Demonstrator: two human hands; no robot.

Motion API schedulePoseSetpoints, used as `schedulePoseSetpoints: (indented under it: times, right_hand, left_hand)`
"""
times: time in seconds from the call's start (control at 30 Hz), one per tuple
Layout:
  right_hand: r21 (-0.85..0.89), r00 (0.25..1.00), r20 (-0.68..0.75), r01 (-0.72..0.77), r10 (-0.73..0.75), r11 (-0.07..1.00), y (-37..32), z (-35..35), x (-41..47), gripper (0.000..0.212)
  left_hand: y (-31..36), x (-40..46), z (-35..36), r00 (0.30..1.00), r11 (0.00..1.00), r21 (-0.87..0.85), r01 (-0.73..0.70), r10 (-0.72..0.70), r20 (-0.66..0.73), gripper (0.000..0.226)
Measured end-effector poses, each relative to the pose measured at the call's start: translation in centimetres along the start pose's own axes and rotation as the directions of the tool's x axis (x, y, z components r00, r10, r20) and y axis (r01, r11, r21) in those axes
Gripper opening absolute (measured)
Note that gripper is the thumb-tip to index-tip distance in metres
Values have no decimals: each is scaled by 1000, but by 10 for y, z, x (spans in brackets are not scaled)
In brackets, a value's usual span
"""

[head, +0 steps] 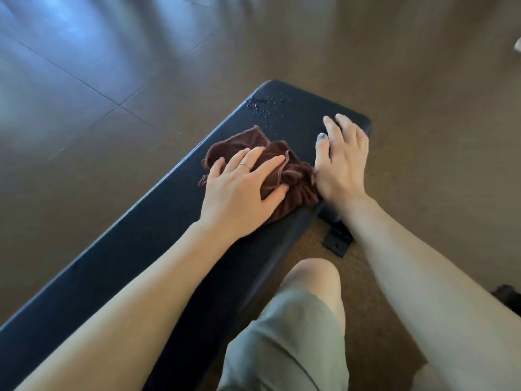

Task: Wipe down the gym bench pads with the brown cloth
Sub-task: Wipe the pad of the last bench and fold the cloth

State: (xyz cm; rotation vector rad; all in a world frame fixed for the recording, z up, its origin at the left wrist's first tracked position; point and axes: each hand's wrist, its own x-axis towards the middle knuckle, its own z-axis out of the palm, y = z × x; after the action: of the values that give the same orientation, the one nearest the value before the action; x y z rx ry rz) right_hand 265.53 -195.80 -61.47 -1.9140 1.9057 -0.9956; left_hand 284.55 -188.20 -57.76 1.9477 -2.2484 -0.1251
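A long black gym bench pad point(146, 241) runs from the lower left to the upper right of the view. On it, near the far end, lies the crumpled brown cloth point(293, 179). My left hand point(242, 190) lies flat on the cloth with spread fingers and presses it onto the pad. Flat on the pad's right edge rests my right hand point(342, 162), touching the cloth's right side. Water droplets point(265, 107) dot the pad beyond the cloth.
A black metal bench foot point(337, 241) shows under the pad by my right forearm. My knee in grey shorts point(310, 280) is close to the bench's near side. Brown carpet point(423, 80) lies to the right, dark tiled floor point(84, 80) to the left.
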Motion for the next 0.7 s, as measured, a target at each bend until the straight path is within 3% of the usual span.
schedulePoseSetpoints:
  times: [0.2, 0.37, 0.57, 0.7]
  right_hand:
    - [44, 999, 24, -45, 44, 998, -5, -5, -3, 61]
    - [-76, 995, 96, 43, -35, 996, 15, -9, -5, 56]
    - [55, 989, 137, 41, -49, 998, 15, -16, -4, 64]
    - [237, 971, 225, -130, 76, 963, 22, -42, 26, 53]
  left_hand:
    - [4, 65, 0, 999, 1000, -11, -28, 29, 35, 57]
    - [3, -11, -8, 990, 994, 1, -108, 108, 89, 61]
    - [14, -2, -6, 984, 989, -1, -150, 149, 101, 63]
    - [30, 50, 5, 987, 988, -15, -154, 154, 43, 60]
